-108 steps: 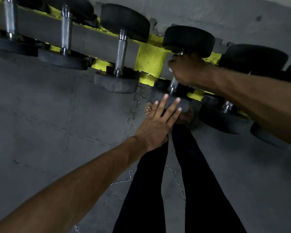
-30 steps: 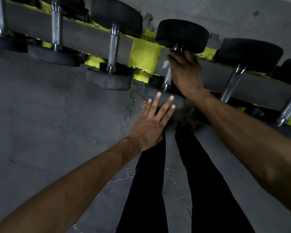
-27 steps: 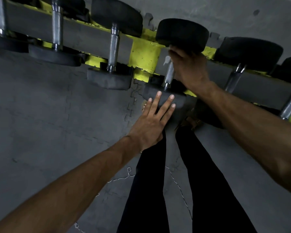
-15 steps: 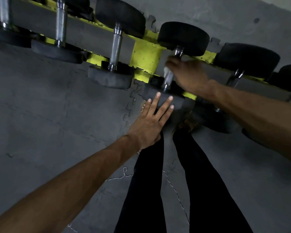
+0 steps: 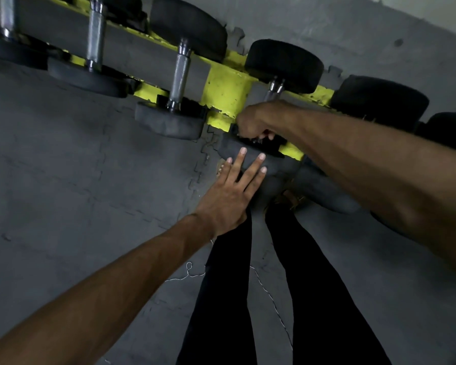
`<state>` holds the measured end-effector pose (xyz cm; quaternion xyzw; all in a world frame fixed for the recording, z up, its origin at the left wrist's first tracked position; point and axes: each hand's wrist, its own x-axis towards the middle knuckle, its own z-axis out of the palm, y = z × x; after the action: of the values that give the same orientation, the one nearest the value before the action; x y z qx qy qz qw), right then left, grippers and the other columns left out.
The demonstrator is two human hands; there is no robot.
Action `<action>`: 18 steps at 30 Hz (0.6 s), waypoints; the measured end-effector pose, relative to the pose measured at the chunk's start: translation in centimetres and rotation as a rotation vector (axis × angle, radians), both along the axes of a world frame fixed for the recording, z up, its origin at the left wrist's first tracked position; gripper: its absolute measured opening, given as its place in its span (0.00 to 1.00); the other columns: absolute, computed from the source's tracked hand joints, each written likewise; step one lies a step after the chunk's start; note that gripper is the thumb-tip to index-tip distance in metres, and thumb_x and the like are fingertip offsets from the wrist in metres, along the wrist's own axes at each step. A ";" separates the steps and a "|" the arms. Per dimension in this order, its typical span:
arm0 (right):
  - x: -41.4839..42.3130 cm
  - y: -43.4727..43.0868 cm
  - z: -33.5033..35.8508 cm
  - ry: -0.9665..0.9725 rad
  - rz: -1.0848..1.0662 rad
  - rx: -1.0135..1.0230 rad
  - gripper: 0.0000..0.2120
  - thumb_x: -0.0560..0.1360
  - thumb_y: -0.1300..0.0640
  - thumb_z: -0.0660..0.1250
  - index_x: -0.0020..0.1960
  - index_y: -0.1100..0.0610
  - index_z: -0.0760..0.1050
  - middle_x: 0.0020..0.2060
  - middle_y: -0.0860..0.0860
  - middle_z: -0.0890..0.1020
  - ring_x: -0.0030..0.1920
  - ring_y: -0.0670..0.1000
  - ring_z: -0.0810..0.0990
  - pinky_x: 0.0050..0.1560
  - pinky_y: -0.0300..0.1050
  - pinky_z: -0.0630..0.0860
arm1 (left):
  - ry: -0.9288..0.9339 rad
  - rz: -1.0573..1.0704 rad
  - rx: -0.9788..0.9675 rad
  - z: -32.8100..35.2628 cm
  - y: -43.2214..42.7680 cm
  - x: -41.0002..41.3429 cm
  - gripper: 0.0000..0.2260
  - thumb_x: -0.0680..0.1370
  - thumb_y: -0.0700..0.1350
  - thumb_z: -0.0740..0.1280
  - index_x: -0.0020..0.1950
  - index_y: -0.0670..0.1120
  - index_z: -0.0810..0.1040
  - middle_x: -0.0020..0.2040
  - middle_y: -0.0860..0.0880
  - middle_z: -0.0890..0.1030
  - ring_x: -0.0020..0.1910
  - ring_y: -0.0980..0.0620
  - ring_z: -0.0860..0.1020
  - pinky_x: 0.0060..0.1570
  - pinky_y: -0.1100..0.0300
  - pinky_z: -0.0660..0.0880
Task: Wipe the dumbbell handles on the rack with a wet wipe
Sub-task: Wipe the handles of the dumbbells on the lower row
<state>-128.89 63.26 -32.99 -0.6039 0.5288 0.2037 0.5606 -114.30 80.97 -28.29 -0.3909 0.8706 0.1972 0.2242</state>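
A black-headed dumbbell lies across the yellow rack [image 5: 225,93]. Its steel handle [image 5: 274,86] shows only just below the far head [image 5: 284,65]. My right hand [image 5: 258,119] grips the lower part of that handle, fingers curled round it, right above the near head [image 5: 274,164]. A small pale scrap peeks out under the fingers; the wipe is otherwise hidden. My left hand [image 5: 227,198] lies flat with straight, spread fingers on the near head.
More dumbbells sit on the rack: one to the left with a bare knurled handle [image 5: 179,75], another further left [image 5: 95,35], and black heads to the right [image 5: 379,101]. My legs in black trousers [image 5: 221,299] stand on grey floor mats [image 5: 63,193] below the rack.
My right hand has slid down the handle from near the far head to just above the near head. My left hand has stayed flat on the near head.
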 end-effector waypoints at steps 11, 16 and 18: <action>-4.1 7.2 -1.5 -0.195 0.106 -0.756 0.02 0.75 0.62 0.68 0.46 0.57 0.78 0.48 0.54 0.77 0.50 0.57 0.77 0.39 0.49 0.76 | 0.009 -0.017 0.040 0.3 -0.4 0.0 0.46 0.75 0.54 0.65 0.85 0.40 0.45 0.84 0.37 0.37 0.81 0.27 0.38 0.78 0.34 0.52; -4.3 8.9 -4.3 -0.103 -0.494 -0.492 0.02 0.72 0.63 0.74 0.43 0.58 0.82 0.45 0.53 0.84 0.44 0.53 0.83 0.44 0.41 0.73 | 0.012 -0.021 0.051 0.3 -0.4 0.2 0.46 0.74 0.52 0.67 0.85 0.40 0.46 0.84 0.38 0.37 0.80 0.27 0.38 0.78 0.33 0.52; -3.6 9.2 -5.2 -0.098 -0.788 -0.305 0.05 0.71 0.62 0.76 0.43 0.55 0.81 0.41 0.51 0.84 0.42 0.49 0.81 0.44 0.43 0.76 | 0.012 -0.018 0.052 0.2 -0.3 0.2 0.46 0.74 0.51 0.66 0.85 0.40 0.45 0.84 0.38 0.37 0.80 0.27 0.37 0.78 0.33 0.52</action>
<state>-132.45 72.45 -38.24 -0.4404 0.7162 -0.1356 0.5242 -114.14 80.63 -28.13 -0.3759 0.8700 0.2200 0.2310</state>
